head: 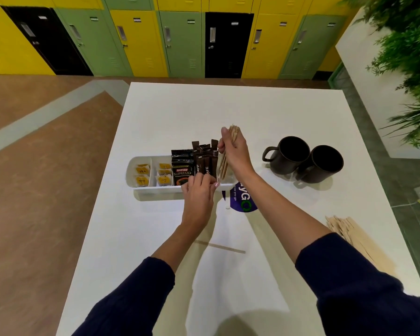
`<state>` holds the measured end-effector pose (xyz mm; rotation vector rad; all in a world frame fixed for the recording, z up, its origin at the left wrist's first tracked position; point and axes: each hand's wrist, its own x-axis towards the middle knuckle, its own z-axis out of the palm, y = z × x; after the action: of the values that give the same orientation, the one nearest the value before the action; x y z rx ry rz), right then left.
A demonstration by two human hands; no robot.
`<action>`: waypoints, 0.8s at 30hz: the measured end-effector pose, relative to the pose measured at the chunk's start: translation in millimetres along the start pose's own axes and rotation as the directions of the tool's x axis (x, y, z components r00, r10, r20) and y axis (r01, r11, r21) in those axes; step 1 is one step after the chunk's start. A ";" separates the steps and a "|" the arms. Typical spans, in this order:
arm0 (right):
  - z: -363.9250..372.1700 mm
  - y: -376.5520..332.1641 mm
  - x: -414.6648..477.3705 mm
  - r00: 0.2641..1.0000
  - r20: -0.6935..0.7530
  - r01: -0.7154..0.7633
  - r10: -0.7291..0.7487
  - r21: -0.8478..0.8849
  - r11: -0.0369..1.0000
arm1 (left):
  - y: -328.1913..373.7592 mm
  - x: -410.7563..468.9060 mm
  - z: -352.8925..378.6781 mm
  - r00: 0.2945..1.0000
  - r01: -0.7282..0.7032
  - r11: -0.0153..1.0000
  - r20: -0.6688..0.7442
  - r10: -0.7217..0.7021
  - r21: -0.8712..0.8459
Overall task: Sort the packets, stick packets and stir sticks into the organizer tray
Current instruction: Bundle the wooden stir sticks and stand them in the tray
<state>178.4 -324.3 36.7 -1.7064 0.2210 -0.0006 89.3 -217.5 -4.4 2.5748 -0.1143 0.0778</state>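
Head view, looking down onto a white table [180, 112]. Gripping a bundle of stir sticks [233, 132] in the right hand [233, 151], fist closed firmly round the upper half, with the lower ends dipped into the right-end compartment of the organizer tray [155, 189], just beside the stick packets [205, 154]. Bracing with the left hand [199, 192] at the tray's front wall, fingertips curled round the lower ends of those brown stick packets, apparently to hold them upright and clear of the incoming bundle.

Already sorted, by the look of it: yellow tea packets [142, 170] lying in the 2 left compartments, black Kopiko packets [182, 166] standing in the next. Judged well along, with the stir-stick step in hand.

Not yet put away: 1 loose stir stick [220, 247] lying flat on the table between the forearms, plus a larger heap [349, 235] of the same at the right edge, well apart from the tray.

Next move, probably: lower the bundle to the compartment floor, then ease the right fist open without letting the sticks fan out or tip over the low wall. Best to leave the left fingers on the stick packets meanwhile. After that, back for the heap and the stray one.

Also on the table: 2 dark mugs [292, 154], touching each other, right of the tray, and a round purple sticker [244, 201] just in front of the tray's right end, partly hidden by the right forearm.
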 end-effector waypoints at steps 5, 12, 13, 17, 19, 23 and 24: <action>6.8 7.2 1.8 1.000 -0.008 -0.008 0.007 -0.064 0.998 | -3.4 1.2 -0.2 1.000 0.003 0.998 0.008 -0.003 -0.068; 10.2 8.6 6.8 0.999 0.027 -0.019 0.021 -0.074 0.997 | -5.9 2.5 2.5 1.000 0.026 0.992 0.005 -0.025 -0.125; 9.9 9.1 7.8 0.999 0.041 -0.032 0.035 -0.068 0.997 | -6.0 2.5 2.3 1.000 0.023 0.991 0.002 -0.023 -0.131; 8.0 8.8 8.4 0.997 0.068 -0.044 0.049 -0.078 0.996 | -5.9 2.9 0.8 1.000 0.004 0.994 0.009 -0.003 -0.113; 5.2 8.9 5.7 0.996 0.069 -0.052 0.059 -0.091 0.994 | -5.9 0.2 -0.3 1.000 -0.029 0.996 -0.003 0.029 -0.080; -5.3 7.4 -2.9 0.998 0.026 -0.045 0.049 -0.150 0.988 | -5.4 -14.4 -1.1 0.993 -0.096 0.995 -0.069 0.099 0.040; -8.8 6.4 -6.2 0.999 0.005 -0.031 0.033 -0.174 0.984 | -5.7 -18.9 -0.9 0.990 -0.118 0.991 -0.072 0.123 0.068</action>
<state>170.3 -332.8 32.4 -1.8761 0.2481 0.0507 71.0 -211.1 -8.2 2.6223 -0.2420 0.2279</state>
